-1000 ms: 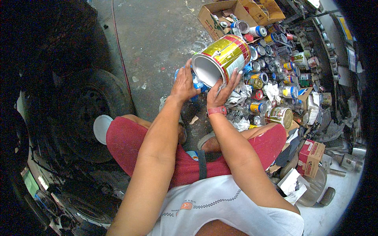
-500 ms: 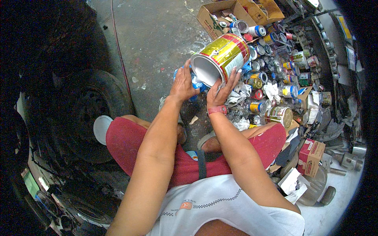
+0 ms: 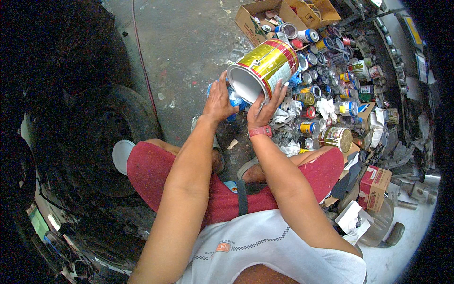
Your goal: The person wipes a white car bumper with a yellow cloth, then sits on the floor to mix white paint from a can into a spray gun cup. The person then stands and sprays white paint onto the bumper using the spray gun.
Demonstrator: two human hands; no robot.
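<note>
A large yellow and red paint can point(image 3: 270, 61) is tipped on its side, its open mouth facing me and white paint point(image 3: 246, 83) inside. My right hand point(image 3: 266, 111) presses against the can's lower right side near the rim, fingers stretched along the wall. At the left of the rim, my left hand point(image 3: 219, 100) curves round the can's edge; its fingertips are partly hidden. Crumpled blue material point(image 3: 235, 98) shows under the mouth, between the hands. What lies beneath the can is hidden.
Many small paint cans point(image 3: 347, 108) crowd the floor at the right, with crumpled white paper point(image 3: 326, 110) among them. Cardboard boxes point(image 3: 250, 26) stand at the far side. A tire point(image 3: 111, 135) and a white round lid point(image 3: 123, 156) are on the left. A red hose point(image 3: 144, 66) crosses the floor.
The paint can has shifted slightly to the left and up, and its mouth shows a little less white paint. Both hands have kept nearly the same place.
</note>
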